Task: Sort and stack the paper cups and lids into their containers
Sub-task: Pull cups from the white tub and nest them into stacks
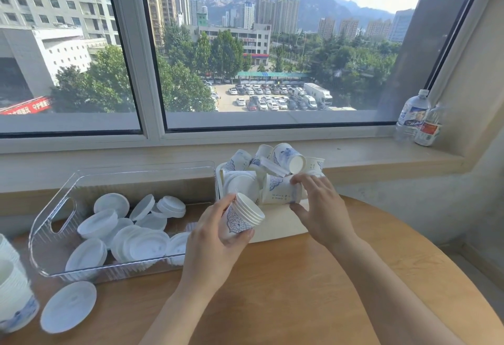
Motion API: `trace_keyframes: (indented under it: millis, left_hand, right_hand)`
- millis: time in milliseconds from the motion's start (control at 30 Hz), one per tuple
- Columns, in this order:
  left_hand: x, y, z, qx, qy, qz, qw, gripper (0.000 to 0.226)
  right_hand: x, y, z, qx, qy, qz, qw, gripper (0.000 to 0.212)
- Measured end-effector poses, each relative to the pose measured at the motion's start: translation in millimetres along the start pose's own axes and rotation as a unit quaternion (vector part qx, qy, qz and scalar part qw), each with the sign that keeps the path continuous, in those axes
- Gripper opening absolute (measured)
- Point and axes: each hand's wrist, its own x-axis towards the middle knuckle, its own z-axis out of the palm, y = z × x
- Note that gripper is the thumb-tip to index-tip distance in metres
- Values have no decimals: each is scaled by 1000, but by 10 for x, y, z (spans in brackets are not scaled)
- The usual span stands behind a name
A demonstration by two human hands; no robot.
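Currently the cup-collecting step is in hand: the left hand (218,231) grips a nested stack of paper cups (243,216) at the centre of the frame, fingers and thumb curled round its patterned wall. The stack's long axis is tilted, with the rims pointing toward the upper right of the frame and the base seated in the palm. Just to the right, the right hand (317,202) closes its fingertips on a single cup (281,190) lying on its side at the front of the cup pile (275,164) in the white tray (275,226); that cup's long axis runs roughly left to right, but which end is its mouth cannot be told. The next move probably calls for lifting this cup clear, turning it base-first toward the stack's open rims and seating it along the same axis. Loose lids (141,243) already lie in the clear plastic bin (51,208) at lower left, and one lid (68,306) rests outside it on the table (286,276).
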Motion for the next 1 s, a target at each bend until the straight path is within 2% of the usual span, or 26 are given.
trace_keyframes:
  millis: [100, 167, 233, 300, 367, 500, 667, 800, 1000]
  left_hand:
    - [-2, 13, 17, -5, 0, -4, 1000, 72]
    - [-9, 31, 26, -9, 1, -3, 1000, 72]
    - [-17, 48, 36, -15, 5, -2, 1000, 72]
    - [-25, 67, 47, -19, 6, -2, 1000, 73]
    - [-37, 76, 60, -23, 7, 1, 1000, 75]
    - [-66, 93, 52, -34, -3, 5, 999, 80]
    - [-115, 80, 12, -40, -13, 14, 999, 82]
    - [-157, 23, -12, -47, -8, -3, 999, 85]
    - [-233, -57, -27, -74, -3, -29, 997, 80]
  right_hand:
    - [-40, 31, 2, 24, 16, -3, 1000, 47]
    - [-80, 30, -20, 97, 24, 29, 995, 49]
    - [-131, -41, -68, 244, 9, 83, 966, 48]
    - [-191, -159, -95, 376, -26, 118, 919, 47]
    - [-256, -274, -86, 427, -53, 124, 894, 48]
    - [-346, -443, -74, 425, -90, 105, 895, 61]
    - [-370, -506, -118, 325, -95, 54, 940, 85]
    - [-341, -559, -129, 290, -70, 32, 954, 64]
    - [-344, -607, -125, 273, -30, 43, 961, 23]
